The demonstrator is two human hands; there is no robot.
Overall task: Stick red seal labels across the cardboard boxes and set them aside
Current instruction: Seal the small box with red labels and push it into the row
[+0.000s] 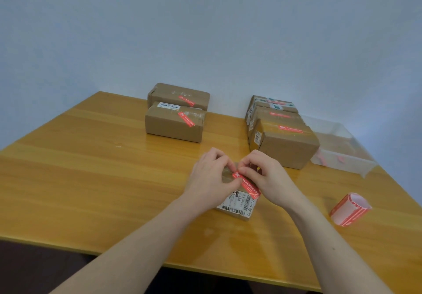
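A small cardboard box (pixel 237 204) with a white shipping label lies in front of me on the wooden table (pixel 114 179). A red seal label (pixel 247 185) runs diagonally across its top. My left hand (pixel 210 179) and my right hand (pixel 267 177) are both over the box, fingertips pinching the label's far end and pressing it on the box. A roll of red seal labels (pixel 350 210) lies on the table to the right.
Two sealed boxes (pixel 174 125) stand at the back centre, one behind the other. Three sealed boxes (pixel 285 144) stand in a row at the back right. A clear plastic bin (pixel 342 154) sits beyond them near the right edge. A wall closes off the far side.
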